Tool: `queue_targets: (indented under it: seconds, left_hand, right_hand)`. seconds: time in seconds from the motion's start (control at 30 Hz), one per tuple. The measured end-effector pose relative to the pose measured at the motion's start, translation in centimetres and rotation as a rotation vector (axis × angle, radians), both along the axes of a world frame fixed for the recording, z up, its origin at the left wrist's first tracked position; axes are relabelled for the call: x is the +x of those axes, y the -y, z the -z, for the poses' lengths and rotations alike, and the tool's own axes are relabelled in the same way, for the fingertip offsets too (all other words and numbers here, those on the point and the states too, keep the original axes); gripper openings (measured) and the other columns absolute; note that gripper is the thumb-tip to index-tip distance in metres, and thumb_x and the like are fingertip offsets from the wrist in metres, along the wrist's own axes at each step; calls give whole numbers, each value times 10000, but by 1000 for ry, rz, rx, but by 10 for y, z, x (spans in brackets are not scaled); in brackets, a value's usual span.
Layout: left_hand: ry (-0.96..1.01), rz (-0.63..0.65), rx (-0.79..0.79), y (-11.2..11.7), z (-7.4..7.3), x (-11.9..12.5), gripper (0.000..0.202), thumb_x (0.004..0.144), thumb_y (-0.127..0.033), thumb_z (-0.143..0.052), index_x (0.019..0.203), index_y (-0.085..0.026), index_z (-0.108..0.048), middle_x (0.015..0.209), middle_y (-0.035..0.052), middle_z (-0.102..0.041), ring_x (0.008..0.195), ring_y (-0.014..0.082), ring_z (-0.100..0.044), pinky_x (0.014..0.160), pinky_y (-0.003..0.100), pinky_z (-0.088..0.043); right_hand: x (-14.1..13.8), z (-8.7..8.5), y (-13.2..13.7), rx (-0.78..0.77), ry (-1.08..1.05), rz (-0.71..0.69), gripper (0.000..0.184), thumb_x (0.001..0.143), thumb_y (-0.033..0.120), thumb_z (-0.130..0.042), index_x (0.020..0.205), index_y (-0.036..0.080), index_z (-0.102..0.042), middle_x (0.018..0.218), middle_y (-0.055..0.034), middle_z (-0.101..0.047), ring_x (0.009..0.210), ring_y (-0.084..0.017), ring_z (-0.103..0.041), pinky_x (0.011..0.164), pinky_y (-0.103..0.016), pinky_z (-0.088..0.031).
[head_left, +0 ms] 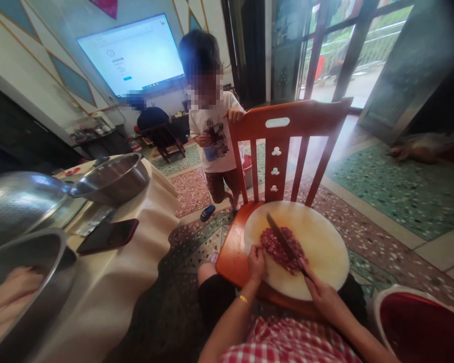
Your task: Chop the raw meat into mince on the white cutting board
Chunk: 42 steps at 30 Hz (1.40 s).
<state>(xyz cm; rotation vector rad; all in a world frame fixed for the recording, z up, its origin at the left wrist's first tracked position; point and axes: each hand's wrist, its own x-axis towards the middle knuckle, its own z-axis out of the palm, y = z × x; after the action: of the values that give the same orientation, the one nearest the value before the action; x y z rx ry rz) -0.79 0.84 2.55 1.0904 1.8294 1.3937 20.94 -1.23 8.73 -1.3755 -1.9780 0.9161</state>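
My right hand (313,281) is closed round the handle of a kitchen knife (281,237). The dark blade lies slantwise across a patch of finely chopped red meat (270,247). Under the meat is a round, pale cutting board (327,252), resting on the seat of a wooden chair (230,247). My left hand (256,262), with a yellow band at the wrist, is at the board's left rim beside the meat. Its fingers are curled in, and nothing shows in them.
Left, a cloth-covered table (147,212) holds metal bowls (113,184) and a phone (108,236). A child (215,136) stands behind the chair, one hand on its backrest. A red bucket (419,322) is at lower right. Another person (153,118) sits near the screen.
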Motion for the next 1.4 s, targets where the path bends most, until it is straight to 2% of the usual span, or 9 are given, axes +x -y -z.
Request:
queue_targets:
  seconds: [0.1,0.27,0.47,0.63,0.73,0.9,1.1,1.23,1.4]
  left_hand:
    - [4,7,-2,0,1,1,170,787,-226,-398,832,-175,-553,784,23,-596,765,139,-544,735,248,-409]
    - [-6,-1,-13,-1,4,1,168,790,-224,-398,833,-172,-552,767,19,-589,748,136,-544,722,250,-413]
    - [-43,35,10,-3,7,-2,172,800,-219,-392,841,-171,-552,801,29,-599,789,138,-550,756,256,-417]
    - [-51,32,-26,-7,10,1,169,802,-247,-401,846,-171,-545,751,15,-580,715,128,-539,696,241,-425]
    - [-60,57,-11,-9,12,1,172,805,-237,-391,865,-173,-540,763,16,-580,720,124,-539,705,237,-428]
    - [-93,64,6,-9,10,-1,164,802,-232,-396,867,-180,-538,813,25,-590,779,132,-549,745,244,-428]
    - [-93,53,-33,-8,7,2,176,800,-231,-395,869,-180,-548,765,17,-586,714,128,-547,701,238,-430]
    - [-87,48,-21,-9,9,1,171,796,-228,-398,867,-183,-547,806,23,-593,771,134,-552,739,245,-431]
    - [-82,58,-34,-9,11,0,174,801,-242,-399,871,-181,-546,768,17,-583,722,131,-544,707,244,-432]
  right_hand:
    - [7,-5,-1,-116,72,-4,486,872,364,-348,1319,194,-433,1245,-44,-540,1183,-197,-444,975,-326,-376]
    - [2,-39,1,121,-66,-32,521,877,329,-373,1379,202,-325,1319,-50,-462,1192,-205,-443,1010,-348,-342]
    - [3,-19,3,-87,102,-33,463,874,309,-355,1332,260,-406,1186,-19,-589,1109,-216,-523,921,-348,-433]
    - [8,-55,-2,93,9,-21,488,888,314,-359,1363,201,-353,1305,-33,-484,1188,-190,-450,997,-337,-361]
    - [5,-47,-6,135,24,49,497,894,275,-347,1375,154,-327,1290,-74,-498,1167,-201,-474,995,-345,-364]
    - [9,-35,-8,-112,179,-22,451,881,256,-378,1329,222,-411,1202,-38,-577,1109,-224,-527,941,-390,-418]
    - [6,-52,-8,92,72,28,489,905,277,-329,1387,198,-303,1317,-37,-471,1168,-191,-473,994,-331,-366]
    - [3,-33,-13,-144,234,2,472,891,271,-355,1359,213,-367,1136,-54,-622,981,-231,-609,856,-353,-476]
    - [2,-61,-17,45,122,13,474,904,299,-343,1376,253,-324,1236,-15,-552,1113,-199,-525,940,-335,-422]
